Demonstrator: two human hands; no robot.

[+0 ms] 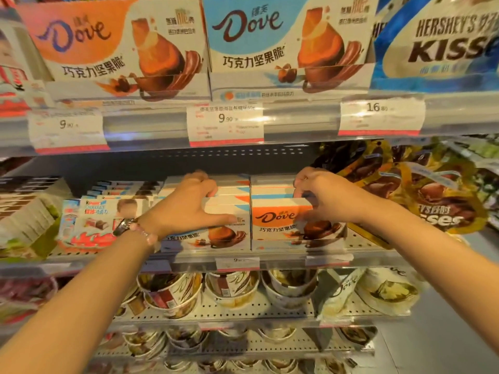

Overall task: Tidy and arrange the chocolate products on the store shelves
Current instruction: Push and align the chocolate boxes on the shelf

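seen from close up, head height, facing store shelving. middle shelf (283,259) taken as landmark: perforated grey metal with a clear price strip along its front edge.

on that shelf, two rows of dove boxes standing face-out, side by side. left dove box (205,236) mostly hidden behind the left hand (189,203); only its lower print and a nut picture visible. left hand resting flat over the box tops, fingers reaching back into the row, thumb spread forward across the front face; not gripping anything that can be made out. wrist wearing a watch and a bead bracelet (143,233).

orange dove box (275,225) at the front of the right row, right part covered by the right hand (316,195). right hand curled, fingertips pinching the top edge of a box just behind the front one; exact box hard to tell through motion blur.

left of the dove rows on the same shelf, kinder chocolate packs (94,214), blurred. right of them, gold hershey's kisses bags (432,201), lying tilted, partly cut off by the frame.

above the middle shelf: large orange and blue dove boxes (283,47), tops cropped, a hershey's kisses bag (442,44), and price tags (225,124) reading 9.90 and 16.

below the middle shelf: dove tubs (232,287) and pouches, labels too smeared to read. lowest rows dim and blurred.
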